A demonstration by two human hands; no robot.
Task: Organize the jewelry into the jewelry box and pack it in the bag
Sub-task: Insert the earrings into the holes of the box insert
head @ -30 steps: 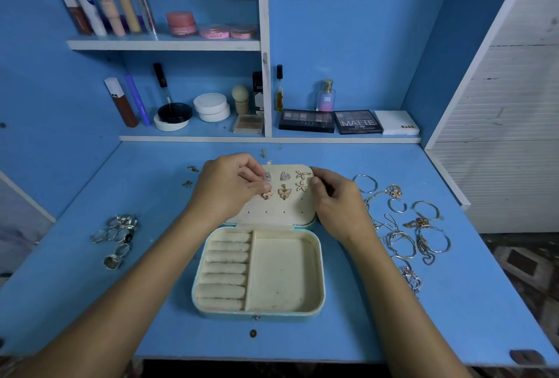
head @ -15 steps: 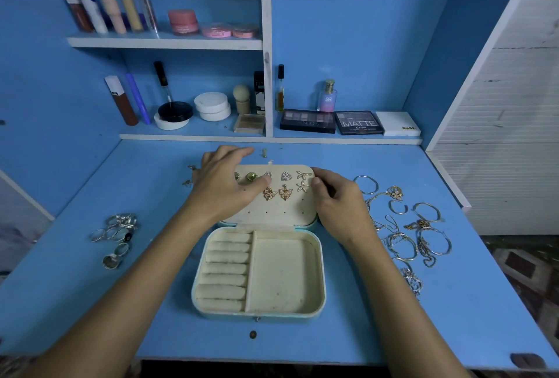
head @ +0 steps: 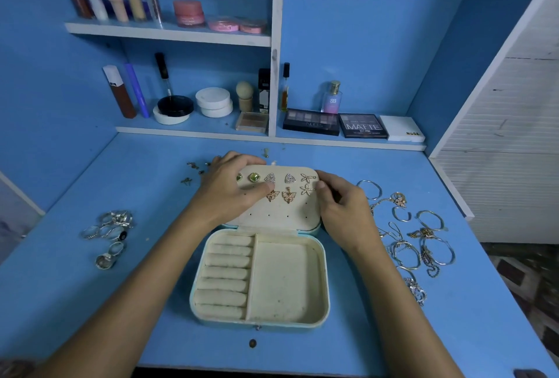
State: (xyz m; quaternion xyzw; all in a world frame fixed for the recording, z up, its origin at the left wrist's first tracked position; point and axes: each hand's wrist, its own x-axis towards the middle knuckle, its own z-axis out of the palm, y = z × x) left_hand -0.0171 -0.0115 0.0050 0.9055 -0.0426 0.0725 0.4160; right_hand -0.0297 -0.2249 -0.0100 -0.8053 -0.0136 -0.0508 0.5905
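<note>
Right now the open jewelry box (head: 260, 281) sits mid-table; the left hand (head: 230, 190) lies across its earring-studded lid (head: 281, 205), fingers loosely curled, while the right hand (head: 341, 211) pinches the lid's edge

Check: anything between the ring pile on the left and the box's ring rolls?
Nothing visible. Open tabletop lies between the rings and the ring rolls; only the left forearm crosses above that path.
</note>
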